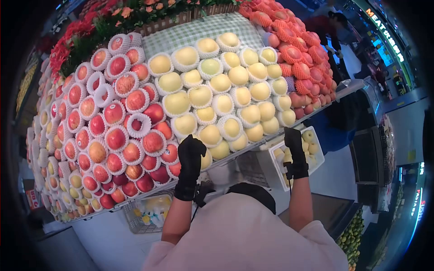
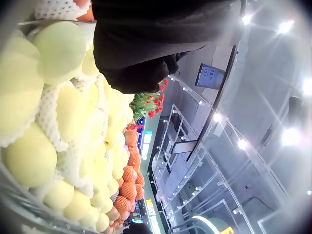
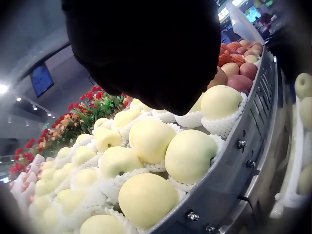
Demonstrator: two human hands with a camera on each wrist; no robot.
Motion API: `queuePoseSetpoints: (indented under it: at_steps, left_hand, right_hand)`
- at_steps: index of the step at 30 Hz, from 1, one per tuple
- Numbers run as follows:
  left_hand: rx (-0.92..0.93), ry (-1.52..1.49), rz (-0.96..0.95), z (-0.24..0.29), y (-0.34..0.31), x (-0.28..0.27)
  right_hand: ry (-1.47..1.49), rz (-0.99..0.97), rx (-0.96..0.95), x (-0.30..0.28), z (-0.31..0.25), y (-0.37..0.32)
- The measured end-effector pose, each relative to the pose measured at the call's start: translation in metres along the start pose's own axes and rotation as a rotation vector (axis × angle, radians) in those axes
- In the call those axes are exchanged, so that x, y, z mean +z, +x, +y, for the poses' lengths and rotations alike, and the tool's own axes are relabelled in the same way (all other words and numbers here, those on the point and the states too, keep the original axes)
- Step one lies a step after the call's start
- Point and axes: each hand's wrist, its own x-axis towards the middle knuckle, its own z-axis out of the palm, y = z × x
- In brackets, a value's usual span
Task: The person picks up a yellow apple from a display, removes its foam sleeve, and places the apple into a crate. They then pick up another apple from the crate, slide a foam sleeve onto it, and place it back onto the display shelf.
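Observation:
Black gloves cover both hands. In the head view the left hand [image 1: 191, 156] is over the front edge of the display, where the red apples [image 1: 116, 138] meet the pale yellow pears [image 1: 210, 134]. Its fingers bend loosely, with no fruit visible in them; the left wrist view shows the dark glove [image 2: 141, 48] above the pears [image 2: 31, 156]. The right hand [image 1: 294, 151] hangs by the right front corner of the pears, between them and a white box [image 1: 282, 177]. In the right wrist view this glove [image 3: 146, 48] hovers over pears [image 3: 151, 139], its fingers mostly in shadow.
Fruit in red-orange nets [image 1: 300, 70] fills the display's right end. Behind the pears lies a green checked cloth [image 1: 199, 34], with flowers [image 1: 131, 13] beyond. A metal rail [image 3: 234, 161] edges the front. Below the apples stands a grey basket [image 1: 138, 221].

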Motion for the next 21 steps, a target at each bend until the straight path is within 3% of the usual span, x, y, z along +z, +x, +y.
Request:
queuePoseSetpoints:
  at_steps: [3, 4, 7, 11, 12, 15, 16, 17, 19, 21]
  left_hand:
    - [-0.294, -0.471, -0.003, -0.02, 0.0, 0.003]
    - [-0.25, -0.24, 0.012, -0.016, -0.002, 0.018]
    - [-0.398, -0.484, -0.037, -0.034, -0.004, 0.025]
    - [-0.48, -0.504, -0.045, -0.036, -0.012, 0.055]
    - [-0.421, -0.339, -0.051, -0.037, -0.016, 0.065]
    - [-0.223, 0.04, 0.031, -0.048, -0.033, 0.106]
    - [-0.186, 0.151, -0.006, -0.055, -0.036, 0.111]
    - [-0.145, 0.258, -0.042, -0.065, -0.039, 0.113]
    - [-0.209, 0.198, -0.062, -0.07, -0.047, 0.126]
    - [-0.405, -0.141, -0.031, -0.072, -0.05, 0.142]
  right_hand:
    - [0.442, 0.081, 0.201, -0.008, -0.001, -0.022]
    - [0.589, 0.101, 0.189, -0.006, 0.004, -0.029]
    - [0.725, 0.082, 0.359, -0.017, -0.003, -0.054]
    - [0.622, 0.055, 0.403, 0.003, 0.035, -0.09]
    - [0.558, 0.11, 0.374, 0.001, 0.038, -0.097]
    - [0.757, -0.011, 0.642, -0.014, 0.054, -0.121]
    - [0.977, 0.019, 0.711, -0.021, 0.057, -0.134]
    - [0.926, 0.017, 0.717, -0.018, 0.068, -0.144]
    - [0.827, -0.005, 0.725, -0.014, 0.09, -0.161]
    - [0.782, 0.026, 0.719, -0.013, 0.111, -0.182]
